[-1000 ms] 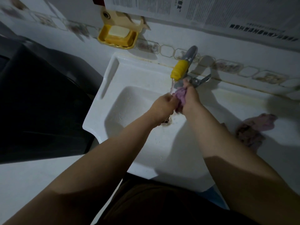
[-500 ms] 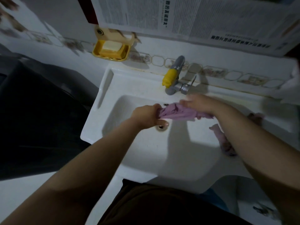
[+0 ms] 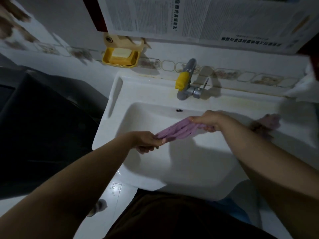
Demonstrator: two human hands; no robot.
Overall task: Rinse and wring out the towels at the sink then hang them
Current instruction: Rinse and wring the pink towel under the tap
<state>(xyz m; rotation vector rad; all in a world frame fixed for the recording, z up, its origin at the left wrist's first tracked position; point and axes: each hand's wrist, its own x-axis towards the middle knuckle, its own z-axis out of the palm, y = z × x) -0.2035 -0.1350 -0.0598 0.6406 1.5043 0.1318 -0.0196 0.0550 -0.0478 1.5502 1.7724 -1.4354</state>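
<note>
A purple towel (image 3: 179,129) is stretched into a twisted rope above the white sink (image 3: 151,94). My left hand (image 3: 146,141) grips its lower left end and my right hand (image 3: 208,120) grips its upper right end. A second purple towel (image 3: 266,122) lies crumpled on the sink's right ledge, behind my right forearm. The grey tap (image 3: 187,80) with a yellow spout cover stands at the back of the basin; no water runs from it.
A yellow soap dish (image 3: 120,56) with a bar of soap hangs on the tiled wall at the back left. Newspaper sheets (image 3: 189,18) cover the wall above. A large dark object (image 3: 43,121) stands left of the sink. White cloth (image 3: 307,87) hangs at the right edge.
Both hands left the tap with the bunched towel and drew apart, pulling it into a long twisted rope over the basin. The water stream seen a second ago is gone.
</note>
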